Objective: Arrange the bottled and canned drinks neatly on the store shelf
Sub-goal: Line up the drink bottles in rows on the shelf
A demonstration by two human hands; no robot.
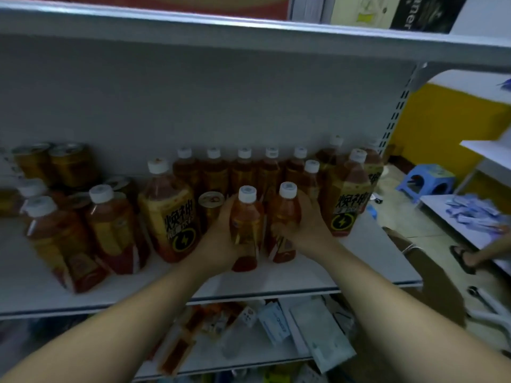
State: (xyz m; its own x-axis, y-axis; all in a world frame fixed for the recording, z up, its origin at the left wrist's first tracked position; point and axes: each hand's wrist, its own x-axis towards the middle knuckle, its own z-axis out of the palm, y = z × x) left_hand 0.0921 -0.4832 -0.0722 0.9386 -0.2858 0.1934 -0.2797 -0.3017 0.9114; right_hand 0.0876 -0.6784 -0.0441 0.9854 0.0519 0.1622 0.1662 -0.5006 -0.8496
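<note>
On the shelf, right of the large left bottle and the can, your left hand wraps its fingers round the first small bottle. Just beside it, your right hand curls its fingers round the second small bottle, near the large right bottle.

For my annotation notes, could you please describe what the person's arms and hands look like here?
The left forearm and right forearm are bare as far as the frame shows; no sleeve comes into view. The left hand and right hand wear no gloves, and I see no watch, bracelet or ring, though the picture is dim and blurred.
</note>
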